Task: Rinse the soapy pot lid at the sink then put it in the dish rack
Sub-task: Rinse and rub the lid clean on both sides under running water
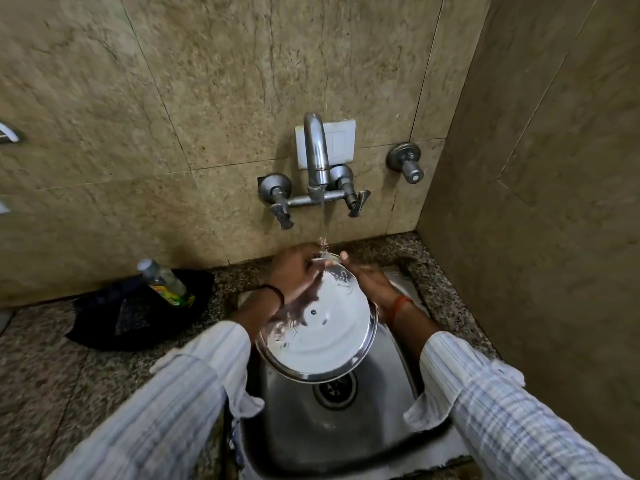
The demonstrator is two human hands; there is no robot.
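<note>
Item 1: pot lid (322, 336), round, steel, pale inner face turned up toward the camera, tilted with its far edge raised. Held above the sink (388, 427), over the drain (335, 388). Water runs across its upper part and down its left side.

Item 2: left hand (294, 275), at the lid's upper left edge, palm against the wet face. Its fingers (311, 263) are curled together on the rim where the stream lands. A dark band (275, 292) sits on the wrist; the striped sleeve (194, 375) is pushed up the forearm.

Item 3: right hand (372, 284), behind the lid's upper right edge, supporting it. 1 fingertip (344, 255) shows above the rim; the rest are hidden by the lid, so whether they are clamped cannot be told. An orange thread (398, 304) circles the wrist.

Item 4: tap (317, 157), wall-mounted, 2 lever handles, running; the stream (322, 220) falls onto the lid's top edge.

Item 5: separate wall valve (407, 164), to the right of the tap.

Item 6: white switch plate (341, 143), behind the spout.

Item 7: bottle (166, 282), clear with a yellow-green label, leaning in a dark cloth (114, 323) on the speckled stone table (45, 368), left of the sink.
</note>
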